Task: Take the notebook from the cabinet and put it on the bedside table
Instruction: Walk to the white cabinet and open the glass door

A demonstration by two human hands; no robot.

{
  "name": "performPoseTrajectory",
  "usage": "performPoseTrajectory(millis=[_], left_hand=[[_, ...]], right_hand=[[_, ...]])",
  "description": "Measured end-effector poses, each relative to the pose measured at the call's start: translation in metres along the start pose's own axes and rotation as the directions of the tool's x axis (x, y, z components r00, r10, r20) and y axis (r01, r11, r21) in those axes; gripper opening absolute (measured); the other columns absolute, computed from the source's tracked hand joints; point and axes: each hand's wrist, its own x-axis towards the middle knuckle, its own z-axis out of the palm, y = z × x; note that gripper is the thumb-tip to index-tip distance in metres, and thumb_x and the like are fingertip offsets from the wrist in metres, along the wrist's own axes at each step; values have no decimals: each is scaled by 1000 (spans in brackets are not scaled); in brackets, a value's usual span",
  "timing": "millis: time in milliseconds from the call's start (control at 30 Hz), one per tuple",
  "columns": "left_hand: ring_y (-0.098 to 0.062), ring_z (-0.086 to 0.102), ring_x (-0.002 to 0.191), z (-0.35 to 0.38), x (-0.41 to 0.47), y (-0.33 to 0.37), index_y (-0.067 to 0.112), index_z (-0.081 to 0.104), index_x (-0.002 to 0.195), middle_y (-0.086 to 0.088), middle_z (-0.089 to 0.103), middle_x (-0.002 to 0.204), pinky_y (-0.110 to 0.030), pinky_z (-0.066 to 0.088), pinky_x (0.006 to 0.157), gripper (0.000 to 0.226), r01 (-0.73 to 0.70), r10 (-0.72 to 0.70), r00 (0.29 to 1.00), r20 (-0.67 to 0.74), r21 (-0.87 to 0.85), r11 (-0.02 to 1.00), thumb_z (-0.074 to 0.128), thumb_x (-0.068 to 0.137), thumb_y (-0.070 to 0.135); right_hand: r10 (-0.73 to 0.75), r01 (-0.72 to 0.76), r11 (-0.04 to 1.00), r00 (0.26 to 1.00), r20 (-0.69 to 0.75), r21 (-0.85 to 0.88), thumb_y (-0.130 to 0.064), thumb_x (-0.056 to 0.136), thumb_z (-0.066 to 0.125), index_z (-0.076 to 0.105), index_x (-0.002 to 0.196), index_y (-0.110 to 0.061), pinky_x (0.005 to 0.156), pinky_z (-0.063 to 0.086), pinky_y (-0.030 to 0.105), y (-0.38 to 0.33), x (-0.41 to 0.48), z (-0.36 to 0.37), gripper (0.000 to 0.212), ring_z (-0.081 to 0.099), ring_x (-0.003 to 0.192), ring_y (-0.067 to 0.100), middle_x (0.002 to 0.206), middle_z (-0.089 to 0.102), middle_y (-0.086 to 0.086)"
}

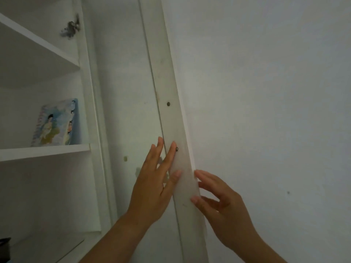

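A spiral notebook with a pastel illustrated cover leans upright at the back right of the middle shelf in a white cabinet at the left. Both my hands are far to its right, on the edge of the open white cabinet door. My left hand lies flat with spread fingers against the door's inner side and edge. My right hand touches the door's outer edge with thumb and fingertips, fingers apart. Neither hand holds anything.
An upper shelf and a metal hinge sit above the notebook. A dark object shows at the bottom left corner. Two small dark screws dot the door edge. A white wall fills the right side.
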Motion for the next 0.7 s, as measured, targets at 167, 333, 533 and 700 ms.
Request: performPoseTrajectory(millis=[167,333,533,700], left_hand=[[-6,-21,139,38,14,-24,55,-16,135,17,-16,152,-52,9,113,61,-74,53,994,91,238,969,4,81,75],[-17,-5,141,74,28,-41,39,3,145,3,0,157,-53,12,104,62,-103,77,994,81,395,913,18,89,64],[-17,-6,142,108,38,-53,39,1,145,7,-10,156,-52,8,106,66,-67,53,998,42,487,871,25,88,63],[-21,0,142,116,38,-57,37,6,145,-1,7,155,-54,9,107,66,-51,49,999,16,496,867,26,88,63]], right_hand=[[-41,40,957,999,2,-288,-62,74,57,29,134,-42,97,46,23,47,16,-13,70,36,128,-6,140,25,-39],[-12,42,893,997,70,-449,-43,84,58,-2,133,-44,109,31,23,85,35,-20,77,12,134,-10,145,4,-31],[7,19,902,998,59,-431,-31,82,65,3,137,-37,111,27,25,121,55,-26,84,15,134,-8,148,9,-22],[-40,71,905,996,82,-420,-35,82,64,1,136,-40,112,27,25,137,59,-28,83,11,132,-12,147,7,-25]])
